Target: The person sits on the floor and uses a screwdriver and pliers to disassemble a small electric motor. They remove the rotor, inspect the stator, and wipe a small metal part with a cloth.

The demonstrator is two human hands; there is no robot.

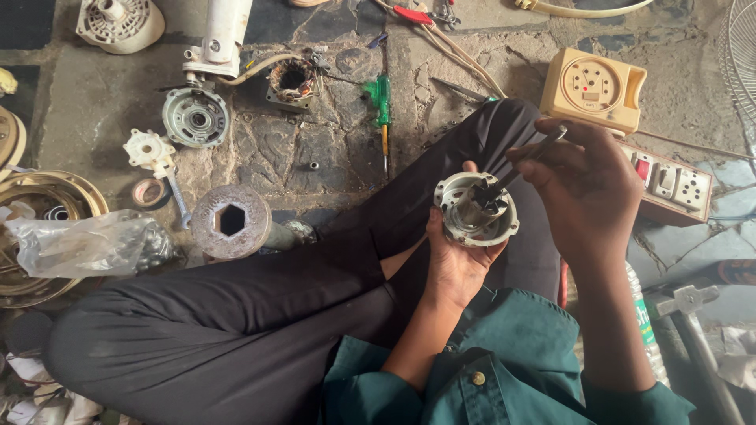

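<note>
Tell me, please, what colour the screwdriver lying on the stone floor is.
The screwdriver has a green handle with a yellowish shaft section, seen best in the head view.

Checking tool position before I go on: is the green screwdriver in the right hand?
No, the green screwdriver lies on the stone floor; the right hand holds a dark metal tool.

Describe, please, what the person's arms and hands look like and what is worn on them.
Both the left hand and the right hand are bare, with no gloves, rings or watch visible. The forearms are uncovered too. A dark green shirt has its sleeves rolled or pushed up near the elbows, and one round button shows on the cloth.
</note>
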